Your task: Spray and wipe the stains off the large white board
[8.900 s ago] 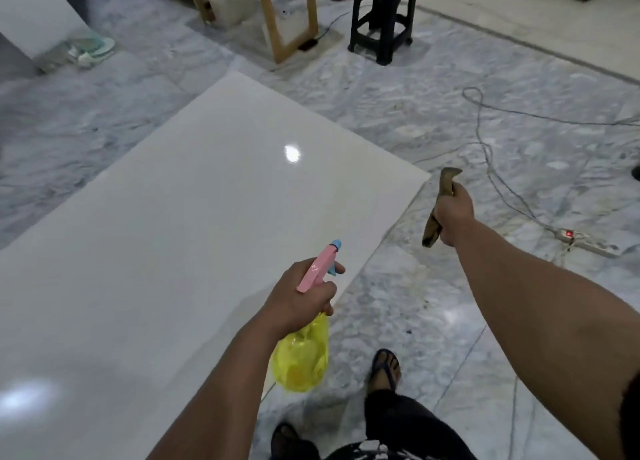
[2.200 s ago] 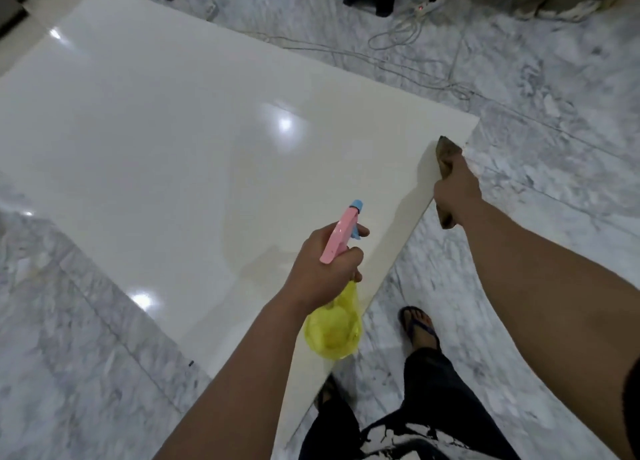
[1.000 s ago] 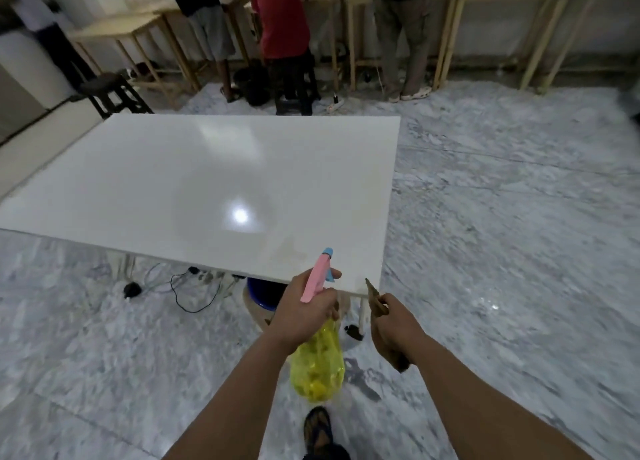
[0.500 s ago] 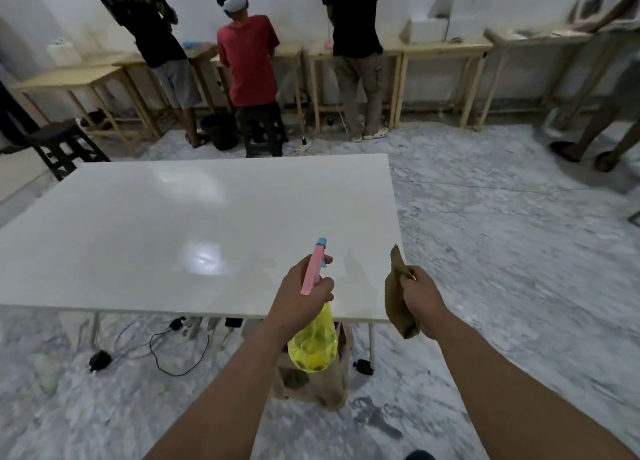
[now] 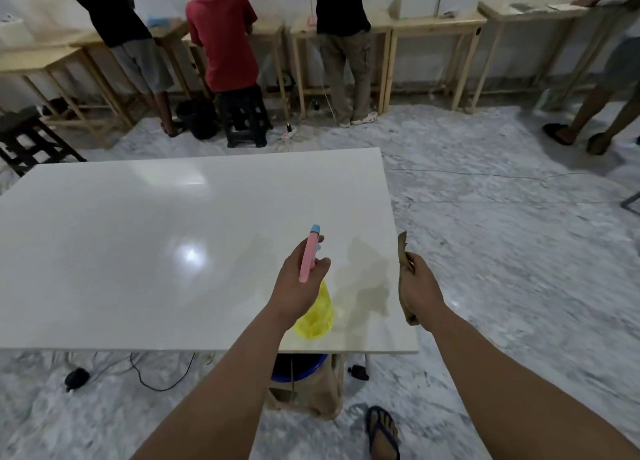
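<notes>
The large white board [image 5: 145, 252] lies flat and glossy in front of me, raised off the floor. My left hand [image 5: 298, 283] grips a spray bottle [image 5: 310, 255] with a pink trigger head, blue nozzle and yellow body, held over the board's near right part with the nozzle pointing away from me. My right hand [image 5: 420, 286] is closed on a brown cloth [image 5: 402, 252] at the board's right edge. Faint yellowish marks [image 5: 363, 286] show on the board between my hands.
Several people stand at wooden tables [image 5: 433, 27] along the far wall. A black stool [image 5: 246, 120] and power strip [image 5: 290, 133] lie beyond the board. Under its near edge are a blue-rimmed bucket [image 5: 299, 366] and cables [image 5: 138, 376]. My sandalled foot [image 5: 382, 432] stands on marble floor.
I have come closer to the board's near edge. Both hands now reach over its right corner, with the bottle raised above the surface and the cloth at the right edge.
</notes>
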